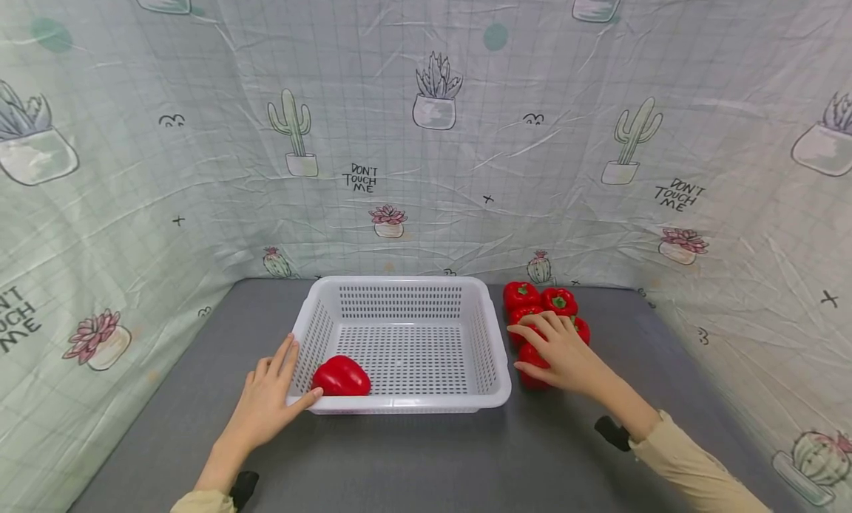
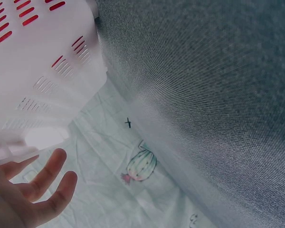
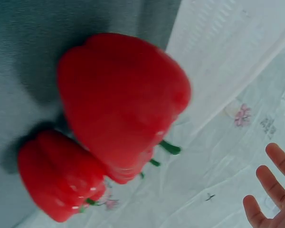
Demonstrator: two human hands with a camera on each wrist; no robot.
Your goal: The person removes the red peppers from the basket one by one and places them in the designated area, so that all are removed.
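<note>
A white perforated plastic basket (image 1: pixel 413 403) stands on the grey table with one red bell pepper (image 1: pixel 341 377) in its front left corner. My left hand (image 1: pixel 265 398) rests at that corner, its thumb on the front rim and its fingers extended along the left rim. To the right of the basket is a cluster of several red bell peppers (image 1: pixel 559 301) with green stems. Over the nearest of them is my right hand (image 1: pixel 566 356), its fingers spread and partly covering them. In the right wrist view, a large bell pepper (image 3: pixel 118 99) lies apart from the fingertips (image 3: pixel 270 185).
A pale cloth (image 1: pixel 426 195) printed with cacti and words hangs around the back and sides. The dark grey tabletop (image 1: pixel 399 461) extends in front of the basket and to both sides.
</note>
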